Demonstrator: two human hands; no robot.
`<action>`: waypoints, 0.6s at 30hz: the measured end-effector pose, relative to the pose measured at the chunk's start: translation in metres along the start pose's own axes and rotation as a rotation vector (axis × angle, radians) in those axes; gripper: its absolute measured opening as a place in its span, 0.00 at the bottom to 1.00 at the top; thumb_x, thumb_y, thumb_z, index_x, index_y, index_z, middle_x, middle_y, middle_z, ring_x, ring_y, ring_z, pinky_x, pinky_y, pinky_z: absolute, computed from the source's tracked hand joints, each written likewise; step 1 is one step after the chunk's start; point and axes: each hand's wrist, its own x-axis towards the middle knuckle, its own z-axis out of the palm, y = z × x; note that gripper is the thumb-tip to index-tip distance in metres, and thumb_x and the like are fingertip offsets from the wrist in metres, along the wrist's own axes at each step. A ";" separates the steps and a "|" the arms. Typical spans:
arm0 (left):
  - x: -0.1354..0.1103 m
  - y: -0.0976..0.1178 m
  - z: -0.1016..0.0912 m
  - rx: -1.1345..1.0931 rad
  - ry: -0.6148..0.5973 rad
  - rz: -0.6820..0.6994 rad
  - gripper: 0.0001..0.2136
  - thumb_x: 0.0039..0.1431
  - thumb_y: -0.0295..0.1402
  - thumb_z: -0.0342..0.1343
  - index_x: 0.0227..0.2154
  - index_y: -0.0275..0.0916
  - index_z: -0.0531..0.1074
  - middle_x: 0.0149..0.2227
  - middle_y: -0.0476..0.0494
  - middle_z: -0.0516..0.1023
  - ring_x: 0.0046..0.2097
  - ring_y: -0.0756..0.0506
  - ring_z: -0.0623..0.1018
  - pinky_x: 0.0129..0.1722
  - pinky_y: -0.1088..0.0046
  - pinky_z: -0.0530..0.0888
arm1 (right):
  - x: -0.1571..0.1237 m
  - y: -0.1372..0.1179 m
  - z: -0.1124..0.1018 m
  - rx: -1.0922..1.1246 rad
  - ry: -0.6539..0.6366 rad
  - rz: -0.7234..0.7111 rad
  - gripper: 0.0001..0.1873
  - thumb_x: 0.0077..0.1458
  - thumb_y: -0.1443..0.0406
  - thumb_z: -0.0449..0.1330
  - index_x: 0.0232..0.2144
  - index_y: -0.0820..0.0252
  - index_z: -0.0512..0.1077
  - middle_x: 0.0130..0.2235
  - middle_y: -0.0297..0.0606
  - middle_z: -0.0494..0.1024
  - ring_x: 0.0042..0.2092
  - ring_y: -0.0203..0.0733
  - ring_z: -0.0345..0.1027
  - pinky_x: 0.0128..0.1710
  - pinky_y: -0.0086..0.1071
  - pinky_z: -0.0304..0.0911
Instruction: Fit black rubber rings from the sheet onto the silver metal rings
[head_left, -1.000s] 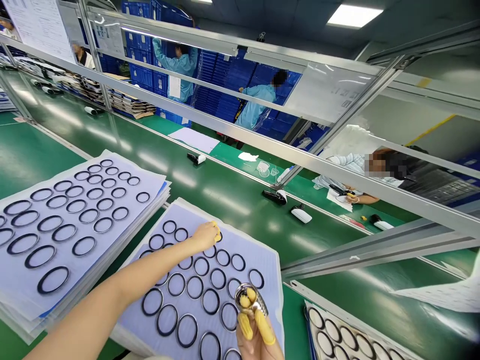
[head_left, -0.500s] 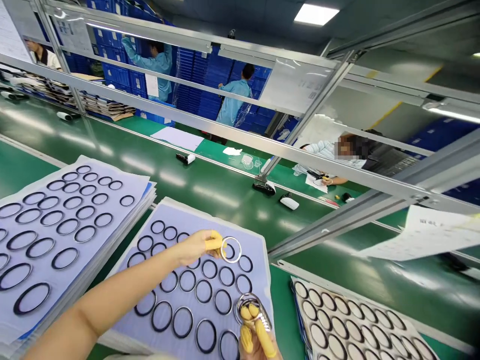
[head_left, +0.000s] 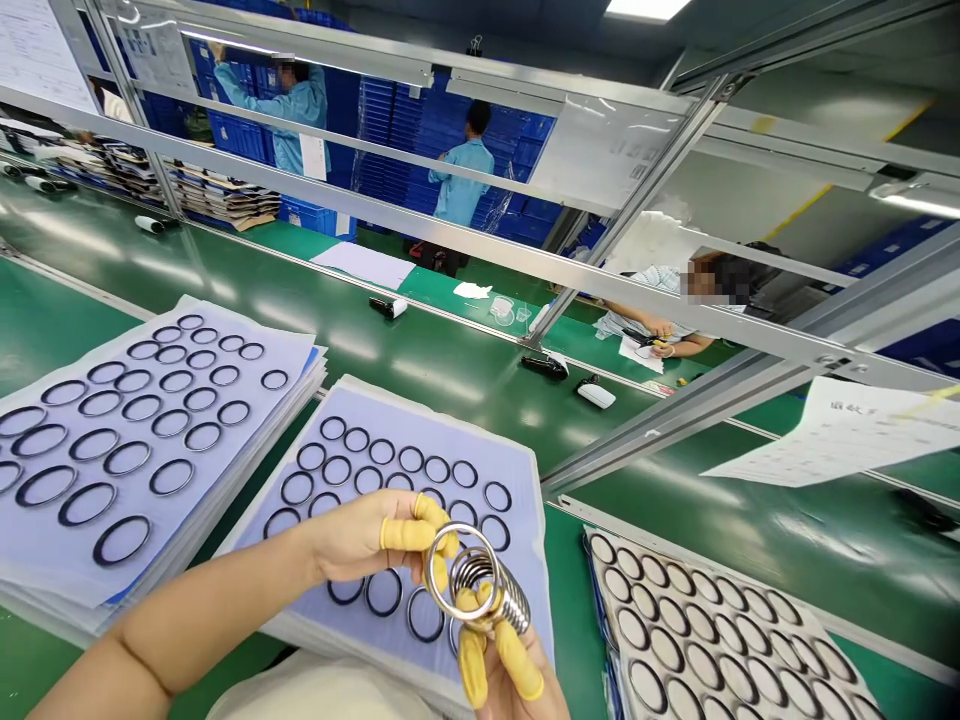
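My left hand [head_left: 379,538], yellow cots on its fingertips, pinches a shiny metal ring [head_left: 444,578] and holds it against a stack of similar rings [head_left: 496,592]. My right hand [head_left: 504,668], also in yellow finger cots, grips that stack from below near the bottom edge. Both hands hover over a pale sheet [head_left: 409,500] covered with rows of black rings, which lies on a pile of like sheets.
A second pile of ring sheets [head_left: 142,420] lies to the left, another sheet [head_left: 720,650] to the lower right. Small black and white devices [head_left: 597,394] ride the green conveyor [head_left: 450,380]. Aluminium frame rails [head_left: 675,420] cross overhead. A person sits opposite; others stand by blue crates.
My left hand lifted a ring off the sheet and carried it back toward me to the stack in my right hand. The camera shifted slightly.
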 end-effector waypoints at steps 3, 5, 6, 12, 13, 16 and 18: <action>-0.005 -0.003 0.002 0.060 -0.007 -0.010 0.18 0.48 0.45 0.67 0.27 0.32 0.72 0.24 0.48 0.72 0.25 0.54 0.70 0.26 0.79 0.64 | -0.003 -0.001 0.003 -0.057 -0.034 0.006 0.15 0.47 0.53 0.69 0.31 0.56 0.76 0.18 0.32 0.72 0.17 0.30 0.57 0.17 0.24 0.54; -0.008 -0.008 0.003 0.140 0.009 -0.006 0.18 0.49 0.45 0.66 0.27 0.33 0.71 0.25 0.48 0.72 0.26 0.53 0.70 0.27 0.78 0.65 | -0.004 -0.002 0.005 -0.076 -0.080 0.008 0.16 0.46 0.52 0.69 0.32 0.57 0.76 0.18 0.33 0.73 0.16 0.28 0.55 0.16 0.23 0.52; -0.009 -0.011 0.004 0.190 0.028 0.000 0.17 0.50 0.44 0.65 0.27 0.33 0.70 0.26 0.49 0.71 0.26 0.53 0.69 0.29 0.77 0.66 | -0.005 -0.002 0.007 -0.090 -0.109 0.005 0.17 0.46 0.52 0.69 0.32 0.57 0.77 0.19 0.33 0.74 0.16 0.27 0.55 0.16 0.22 0.52; -0.020 -0.020 0.009 0.739 0.114 0.216 0.07 0.57 0.28 0.55 0.40 0.37 0.69 0.42 0.44 0.72 0.43 0.48 0.72 0.48 0.67 0.69 | -0.013 0.001 0.017 -0.265 -0.181 -0.005 0.18 0.41 0.52 0.72 0.30 0.57 0.79 0.29 0.37 0.79 0.19 0.29 0.65 0.15 0.22 0.51; -0.022 -0.019 0.011 0.810 0.076 0.223 0.13 0.57 0.27 0.54 0.46 0.38 0.68 0.46 0.42 0.72 0.48 0.46 0.72 0.52 0.65 0.68 | -0.016 0.003 0.019 -0.306 -0.205 0.015 0.18 0.41 0.51 0.71 0.30 0.58 0.80 0.29 0.38 0.79 0.20 0.30 0.66 0.15 0.22 0.51; -0.024 -0.015 0.015 0.876 -0.132 0.141 0.29 0.55 0.24 0.55 0.60 0.39 0.58 0.56 0.38 0.70 0.56 0.43 0.70 0.57 0.63 0.66 | -0.023 0.007 0.020 -0.439 -0.306 0.058 0.18 0.44 0.50 0.69 0.30 0.57 0.80 0.30 0.40 0.80 0.23 0.34 0.69 0.18 0.23 0.55; -0.023 -0.014 0.019 0.923 -0.217 0.134 0.29 0.53 0.22 0.55 0.59 0.37 0.59 0.54 0.37 0.72 0.55 0.43 0.72 0.54 0.65 0.68 | -0.027 0.009 0.018 -0.538 -0.376 0.018 0.16 0.47 0.51 0.67 0.29 0.56 0.81 0.33 0.41 0.81 0.25 0.36 0.69 0.20 0.26 0.60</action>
